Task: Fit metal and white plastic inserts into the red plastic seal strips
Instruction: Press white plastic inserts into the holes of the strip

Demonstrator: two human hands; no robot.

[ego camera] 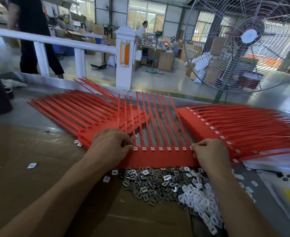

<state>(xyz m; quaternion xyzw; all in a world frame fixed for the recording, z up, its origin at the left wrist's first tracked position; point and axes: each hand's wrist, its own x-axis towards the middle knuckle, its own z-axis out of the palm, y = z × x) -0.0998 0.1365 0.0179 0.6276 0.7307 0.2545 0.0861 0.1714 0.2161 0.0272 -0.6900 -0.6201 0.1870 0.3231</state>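
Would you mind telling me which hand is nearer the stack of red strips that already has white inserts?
Right. The right hand sits beside that stack; the left hand holds the strip's far end.

Bare cardboard [29, 151] lies open left of the left hand [110, 147]. Red strip stacks [82, 110] and [243, 127] flank the central red seal strip [161, 157], closing both sides. The insert pile [173, 185] fills the near ground between the forearms; white railing [82, 45] and fan [246, 41] bound the far edge.
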